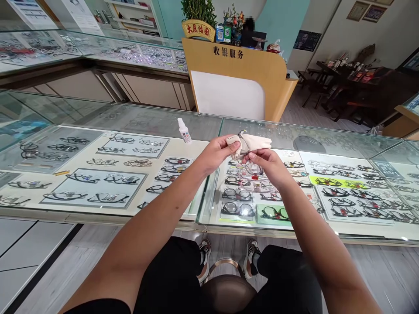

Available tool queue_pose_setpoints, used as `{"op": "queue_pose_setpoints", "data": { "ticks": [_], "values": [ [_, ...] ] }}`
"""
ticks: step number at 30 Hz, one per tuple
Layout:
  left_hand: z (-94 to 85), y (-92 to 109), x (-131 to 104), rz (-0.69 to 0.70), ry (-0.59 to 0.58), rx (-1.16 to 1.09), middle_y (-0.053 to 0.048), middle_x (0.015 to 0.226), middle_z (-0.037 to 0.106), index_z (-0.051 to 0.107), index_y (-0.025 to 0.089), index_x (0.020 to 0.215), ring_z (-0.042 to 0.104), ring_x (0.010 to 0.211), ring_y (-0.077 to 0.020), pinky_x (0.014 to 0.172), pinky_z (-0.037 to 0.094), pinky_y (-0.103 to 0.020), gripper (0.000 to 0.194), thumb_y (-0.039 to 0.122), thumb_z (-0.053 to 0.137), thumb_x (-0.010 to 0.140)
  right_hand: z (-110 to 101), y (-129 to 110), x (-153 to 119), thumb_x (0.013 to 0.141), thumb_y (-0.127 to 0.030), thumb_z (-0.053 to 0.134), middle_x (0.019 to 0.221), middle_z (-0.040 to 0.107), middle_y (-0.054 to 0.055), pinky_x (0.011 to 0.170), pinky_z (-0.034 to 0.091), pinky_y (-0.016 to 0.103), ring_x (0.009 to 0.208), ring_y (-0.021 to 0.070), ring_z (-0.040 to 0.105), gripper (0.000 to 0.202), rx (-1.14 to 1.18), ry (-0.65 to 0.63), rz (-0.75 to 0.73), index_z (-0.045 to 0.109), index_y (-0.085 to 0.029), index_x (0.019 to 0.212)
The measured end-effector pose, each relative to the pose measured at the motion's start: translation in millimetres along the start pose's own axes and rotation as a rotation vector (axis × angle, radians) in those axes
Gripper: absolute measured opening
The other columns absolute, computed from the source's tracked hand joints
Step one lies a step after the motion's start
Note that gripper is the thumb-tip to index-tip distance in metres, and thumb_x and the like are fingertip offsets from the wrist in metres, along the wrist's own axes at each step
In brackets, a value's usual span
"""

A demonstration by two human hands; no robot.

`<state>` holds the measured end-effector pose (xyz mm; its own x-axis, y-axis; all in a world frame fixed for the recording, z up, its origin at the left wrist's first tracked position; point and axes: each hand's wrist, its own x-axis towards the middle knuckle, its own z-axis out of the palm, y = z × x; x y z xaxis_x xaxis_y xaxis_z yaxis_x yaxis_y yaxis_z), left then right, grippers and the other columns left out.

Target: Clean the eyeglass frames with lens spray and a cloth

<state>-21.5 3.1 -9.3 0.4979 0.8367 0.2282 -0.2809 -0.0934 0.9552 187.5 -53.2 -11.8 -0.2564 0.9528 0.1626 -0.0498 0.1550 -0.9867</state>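
Above the glass counter (201,126), near the seam between 2 of its panes, a pale cloth (257,141) is bunched around a pair of glasses (242,138), whose thin dark rim shows partly past the folds. The left hand (220,151) is mostly closed, grasping cloth and glasses together, its thumb laid over the near side and its fingers curled behind. The right hand (267,165) is partly closed, its thumb and bent fingers gripping the lower edge of the cloth; whether they also touch the rim, I cannot tell. Left of the hands, apart from them, a white spray bottle (185,131) stands on the counter. Beneath the glass lie rows of spectacle frames (237,195), 1 of them on a green card (260,207). Beyond the counter stands a wooden cashier desk (275,78) with a leafy plant (198,9) on top.
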Motion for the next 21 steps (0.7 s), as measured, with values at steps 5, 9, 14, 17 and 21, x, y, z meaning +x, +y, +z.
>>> {"op": "queue_pose_setpoints", "data": {
  "ticks": [5,9,14,17,21],
  "values": [
    [6.5,2.1,-3.1,-0.03,-0.024,-0.018,0.0,0.079,0.067,0.071,0.016,0.101,0.057,0.067,-0.0114,0.062,0.04,-0.025,0.049,0.04,0.1,0.069,1.5,0.9,0.2,0.088,-0.061,0.083,0.096,0.083,0.006,0.103,0.052,0.039,0.103,0.024,0.072,0.038,-0.017,-0.007,0.019,0.084,-0.023,0.092],
    [12.7,-0.9,-4.8,-0.032,0.018,-0.029,0.0,0.078,0.068,0.068,0.017,0.098,0.06,0.064,-0.0119,0.06,0.042,-0.026,0.051,0.043,0.101,0.069,5.7,-0.8,-0.3,0.085,-0.064,0.084,0.097,0.082,0.006,0.099,0.053,0.038,0.101,0.0241,0.072,0.041,-0.019,0.0,0.037,0.084,-0.024,0.096],
    [12.5,-5.1,-3.3,0.03,0.077,-0.009,0.0,0.07,0.063,0.069,0.017,0.087,0.056,0.06,-0.0116,0.06,0.044,-0.028,0.048,0.058,0.091,0.079,7.6,-5.5,-1.2,0.087,-0.061,0.083,0.095,0.081,0.005,0.096,0.052,0.038,0.099,0.0234,0.07,0.039,-0.039,-0.031,0.016,0.083,-0.023,0.098],
    [9.8,-7.0,-0.7,0.045,0.116,-0.029,0.0,0.069,0.059,0.069,0.016,0.081,0.053,0.062,-0.0118,0.061,0.045,-0.027,0.052,0.066,0.087,0.081,7.2,-6.4,-0.7,0.087,-0.063,0.082,0.095,0.081,0.006,0.099,0.051,0.039,0.1,0.024,0.07,0.041,-0.047,-0.025,0.018,0.083,-0.022,0.094],
    [7.5,-6.8,0.6,0.043,0.094,-0.081,0.0,0.07,0.057,0.068,0.016,0.078,0.053,0.067,-0.0118,0.065,0.045,-0.027,0.05,0.061,0.088,0.082,4.8,-3.2,0.0,0.087,-0.061,0.083,0.093,0.081,0.006,0.101,0.051,0.039,0.1,0.0232,0.071,0.04,-0.024,0.021,0.024,0.081,-0.022,0.091]
  ]
}}
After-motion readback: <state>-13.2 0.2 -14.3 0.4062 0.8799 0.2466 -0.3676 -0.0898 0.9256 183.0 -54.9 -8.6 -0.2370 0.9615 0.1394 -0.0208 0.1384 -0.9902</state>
